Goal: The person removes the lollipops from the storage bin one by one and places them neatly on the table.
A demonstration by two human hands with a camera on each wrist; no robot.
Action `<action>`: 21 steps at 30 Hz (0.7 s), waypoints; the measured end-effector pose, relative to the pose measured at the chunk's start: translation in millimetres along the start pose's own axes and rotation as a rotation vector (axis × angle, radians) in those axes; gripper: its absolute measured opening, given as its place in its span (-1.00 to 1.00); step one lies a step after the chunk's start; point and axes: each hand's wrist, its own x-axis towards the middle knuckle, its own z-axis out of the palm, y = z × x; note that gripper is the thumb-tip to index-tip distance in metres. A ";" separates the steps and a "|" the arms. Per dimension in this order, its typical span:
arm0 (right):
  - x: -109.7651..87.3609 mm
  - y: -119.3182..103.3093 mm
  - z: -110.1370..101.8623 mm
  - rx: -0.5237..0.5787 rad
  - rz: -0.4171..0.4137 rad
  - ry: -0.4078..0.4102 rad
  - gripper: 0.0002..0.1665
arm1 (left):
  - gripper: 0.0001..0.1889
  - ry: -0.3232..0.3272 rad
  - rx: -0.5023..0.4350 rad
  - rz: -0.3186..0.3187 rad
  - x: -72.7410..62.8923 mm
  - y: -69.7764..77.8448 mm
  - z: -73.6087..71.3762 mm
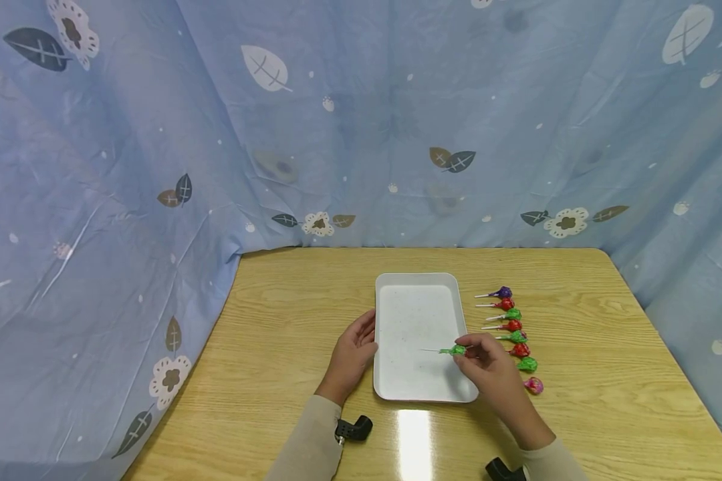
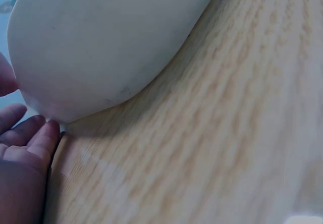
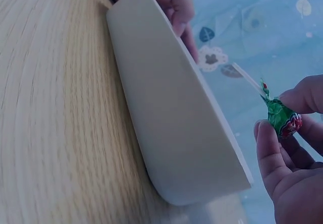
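A white tray [image 1: 418,334] lies on the table. Against its left side rests my left hand [image 1: 351,354]; in the left wrist view, fingertips [image 2: 48,130] touch the tray wall low down. Over the right part of the tray, my right hand [image 1: 493,367] pinches a green-wrapped lollipop [image 1: 454,350] by its candy head between thumb and fingers. The lollipop [image 3: 282,118] shows green and red wrapping in the right wrist view, its white stick pointing away from the hand, above the tray rim.
Right of the tray, several lollipops lie in a column, among them a purple one [image 1: 504,292], a red one [image 1: 507,304], a green one [image 1: 527,364] and a pink one [image 1: 534,385]. My right hand hides some sticks. A blue patterned curtain [image 1: 349,120] hangs behind the wooden table [image 1: 301,294].
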 end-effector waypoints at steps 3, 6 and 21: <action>-0.9 1.8 -2.5 0.000 0.000 0.015 -0.69 | -0.25 0.001 -0.008 -0.002 0.0 -0.2 -0.2; -1.5 3.1 -4.8 0.006 0.005 0.024 -0.69 | -0.25 0.000 -0.011 -0.003 0.0 0.0 -0.2; -7.5 11.5 -28.1 -0.086 -0.001 0.042 -0.68 | -0.26 -0.004 -0.005 -0.006 0.1 1.3 1.2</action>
